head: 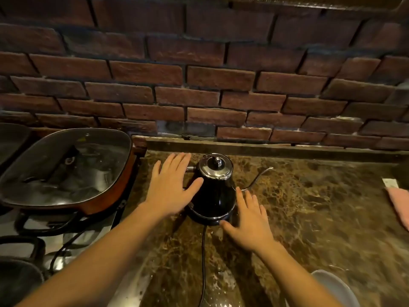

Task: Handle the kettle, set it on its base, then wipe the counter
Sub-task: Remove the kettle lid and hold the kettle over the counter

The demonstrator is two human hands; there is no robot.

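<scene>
Forearms reach in from the near edge over the brown marbled stone tabletop (pixel 309 209), and a thin black power cord (pixel 203 258) runs between them up to the round black base (pixel 208 219). The right hand (pixel 250 220) lies flat beside this base, fingers (pixel 254 201) spread apart and holding nothing, the thumb just touching the rim. The left hand (pixel 170 185) is also open, fingers apart, its thumb against the side of the black cone-shaped kettle with a shiny steel lid (pixel 215 187). The kettle stands upright on its base, near the middle of the tabletop. I judge it rigid and smooth, a little slippery on the glossy wall, and heavy if water is inside, so the handle on the left side, mostly hidden by the left hand, is the safe place to hold; the thin curved spout (pixel 259 177) looks easy to bend. Further right lies a pink cloth (pixel 398 207), probably for wiping. Behind everything is a red brick wall (pixel 199 74).
</scene>
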